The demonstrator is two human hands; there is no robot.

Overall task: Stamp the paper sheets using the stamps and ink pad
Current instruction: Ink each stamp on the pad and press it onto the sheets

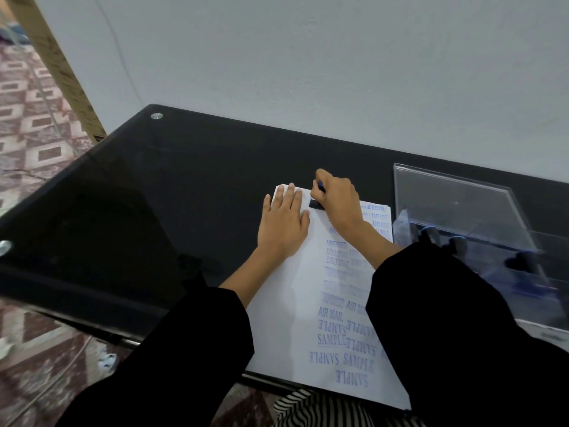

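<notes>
- The right hand (337, 198) is curled round a stamp (316, 204), gripping its blue handle from above. The stamp's black base sits on the top sheet near the sheet's far edge.
- The left hand (284, 223) lies flat just left of the stamp, fingers straight and together. Its palm presses on the far left corner of the paper stack (283, 318).
- Both forearms come out of wide black sleeves (184, 349) that cross the near end of the stack.
- The top sheet carries rows of blue stamp prints (334, 334) down its right half. Among them are SAMPLE, AIR MAIL and AMENDED, some of them upside down. Its left half is bare white.
- The stack lies lengthwise on a black glass desk (154, 195), its near end reaching the desk's near edge.
- Just right of the stack stands a clear plastic case (462, 208) with its lid raised. Several dark-handled stamps (431, 234) stand inside, blurred through the plastic.
- A round metal stud (157, 116) sits at the desk's far left corner.
- A pale wall (308, 57) stands behind the desk, and a patterned floor (30, 124) shows at left.
</notes>
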